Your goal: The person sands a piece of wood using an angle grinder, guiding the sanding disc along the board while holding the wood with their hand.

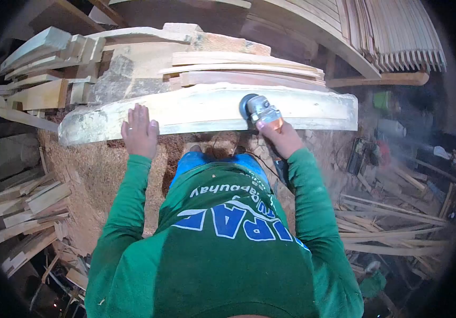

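A long, pale wooden board [196,108] with a curved far edge lies crosswise in front of me. My left hand [140,131] rests flat on its near edge, left of the middle, fingers stretched out and holding nothing. In my right hand [282,139] is an angle grinder [264,110], gripped by its body. Its dark round disc [247,107] is at the board's surface, right of the middle; whether it spins I cannot tell. A dark cord runs from near the grinder down beside my legs.
Curved wood strips [249,69] are stacked just behind the board. Cut wood pieces [42,95] pile up at the left. Sawdust [90,180] covers the ground. Thin offcuts [392,228] lie at the right, and slatted wood [397,32] stands at the upper right.
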### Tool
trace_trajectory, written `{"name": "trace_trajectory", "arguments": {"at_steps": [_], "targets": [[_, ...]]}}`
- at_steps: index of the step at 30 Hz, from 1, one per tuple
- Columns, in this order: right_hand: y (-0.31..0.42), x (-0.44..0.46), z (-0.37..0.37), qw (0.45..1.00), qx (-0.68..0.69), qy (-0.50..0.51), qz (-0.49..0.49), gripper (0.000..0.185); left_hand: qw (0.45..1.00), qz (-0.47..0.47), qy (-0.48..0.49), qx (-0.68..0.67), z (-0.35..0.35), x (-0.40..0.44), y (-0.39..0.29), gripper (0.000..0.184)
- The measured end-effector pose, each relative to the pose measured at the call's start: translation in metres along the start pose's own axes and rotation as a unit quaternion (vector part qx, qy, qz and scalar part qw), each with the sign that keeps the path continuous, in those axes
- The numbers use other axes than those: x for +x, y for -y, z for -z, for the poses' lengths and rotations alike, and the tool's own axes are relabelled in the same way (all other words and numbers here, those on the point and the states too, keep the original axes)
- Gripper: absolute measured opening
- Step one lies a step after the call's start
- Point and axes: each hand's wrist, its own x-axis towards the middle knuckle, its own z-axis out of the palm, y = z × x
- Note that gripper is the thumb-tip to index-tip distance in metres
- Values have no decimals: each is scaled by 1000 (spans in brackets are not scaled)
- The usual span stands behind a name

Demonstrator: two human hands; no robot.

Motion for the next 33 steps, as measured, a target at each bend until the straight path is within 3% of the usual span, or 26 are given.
{"name": "trace_trajectory", "arguments": {"at_steps": [7,11,13,17,21,23,25,27,28,29,31,33], "targets": [[56,24,-90,992,-47,88,80,69,976,16,-105,-192,29,2,45,49],[70,47,-134,984,-127,89,83,90,959,-17,-184,-215,41,4,38,41],[96,43,-138,977,-149,138,59,98,950,-24,-192,-245,42,8,30,39],[89,43,-135,974,-139,168,66,86,945,-40,-163,-282,54,18,9,41],[47,32,-104,990,-83,88,65,81,933,-94,-142,-318,52,33,-12,37],[33,19,-77,997,-56,24,51,88,925,-110,-114,-346,46,40,-32,33],[15,6,-46,999,-41,-24,23,89,907,-124,-37,-400,44,41,-65,26],[-5,1,-13,998,-35,-58,-18,86,876,-116,128,-449,40,40,-106,27],[-16,-1,-1,996,32,-72,-28,82,850,-120,219,-464,41,36,-131,31],[-27,-2,5,994,25,-106,-9,81,817,-128,308,-471,41,33,-157,35],[-42,0,16,984,10,-176,20,79,676,-141,468,-552,6,23,-195,51],[-36,-6,23,961,76,-261,56,68,603,-164,574,-529,9,11,-243,65]]}}
